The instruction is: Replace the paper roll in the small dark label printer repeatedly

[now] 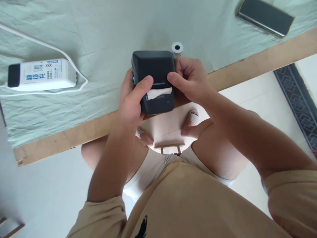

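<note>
A dark, boxy device [155,67] with rounded corners and small lettering is held at the front edge of the table, a torn strip of white paper [159,93] sticking out of its slot. My left hand [133,97] grips its left side, thumb on the top face. On the opposite side my right hand [190,77] holds it with the thumb at the right edge and the other fingers curled. Just beyond my right hand stands a small white paper roll [177,48] with a dark core. The underside of the device is hidden.
A white power strip or charger [47,74] with a white cable [56,49] lies on the green cloth [106,29] at left. At the upper right lies a dark, shiny rectangular object [265,17]. The wooden table edge [250,64] crosses above my legs.
</note>
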A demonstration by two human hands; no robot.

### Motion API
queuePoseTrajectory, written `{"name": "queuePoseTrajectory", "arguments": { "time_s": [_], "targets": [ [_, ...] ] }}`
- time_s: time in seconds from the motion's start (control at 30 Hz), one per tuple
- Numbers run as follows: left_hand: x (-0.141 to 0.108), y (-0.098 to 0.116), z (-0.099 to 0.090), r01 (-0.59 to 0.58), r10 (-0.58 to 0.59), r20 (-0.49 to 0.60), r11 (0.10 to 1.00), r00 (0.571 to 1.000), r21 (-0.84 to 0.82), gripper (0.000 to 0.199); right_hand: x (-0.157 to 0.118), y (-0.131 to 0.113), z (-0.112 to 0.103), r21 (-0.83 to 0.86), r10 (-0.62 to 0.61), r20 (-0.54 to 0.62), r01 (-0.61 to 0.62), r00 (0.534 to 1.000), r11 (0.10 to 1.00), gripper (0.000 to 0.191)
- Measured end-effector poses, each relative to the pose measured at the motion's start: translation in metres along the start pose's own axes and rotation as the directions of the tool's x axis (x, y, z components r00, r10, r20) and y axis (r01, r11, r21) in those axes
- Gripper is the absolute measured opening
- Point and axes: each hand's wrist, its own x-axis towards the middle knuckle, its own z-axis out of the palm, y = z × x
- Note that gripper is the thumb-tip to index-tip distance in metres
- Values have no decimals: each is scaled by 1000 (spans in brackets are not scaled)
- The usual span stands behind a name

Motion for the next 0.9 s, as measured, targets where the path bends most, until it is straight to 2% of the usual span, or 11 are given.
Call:
{"name": "queuePoseTrajectory", "arguments": {
  "time_s": [0.13, 0.27, 0.33, 0.4, 0.43, 0.7, 0.9],
  "targets": [
    [0, 5, 2, 28, -28, 6, 999, 1000, 34, 21, -3, -4, 1, -35, 35, -10, -36, 999, 999, 59],
    [0, 9, 2, 37, -33, -39, 994, 999, 104, 22, -5, -6, 4, 28, 29, -22, -28, 999, 999, 56],
    [1, 7, 0, 7, -6, -10, 994, 1000, 112, 28, -5, -7, 4, 73, 38, -2, -38, 999, 997, 54],
    [2, 5, -2, -8, 1, 68, 995, 998, 102, 34, -4, -9, 3, 98, 49, 19, -50, 999, 994, 56],
    [2, 4, -2, -15, 14, 18, 996, 1000, 92, 31, -4, -9, 2, 101, 54, 29, -56, 998, 993, 58],
    [-2, 6, 4, 0, 0, 4, 997, 1000, 78, 25, -2, -12, 2, 117, 79, 28, -82, 996, 990, 70],
    [-4, 5, 5, 35, -31, -90, 998, 995, 47, 22, -2, -15, -1, 57, 107, 58, -110, 993, 992, 72]
  ]
}}
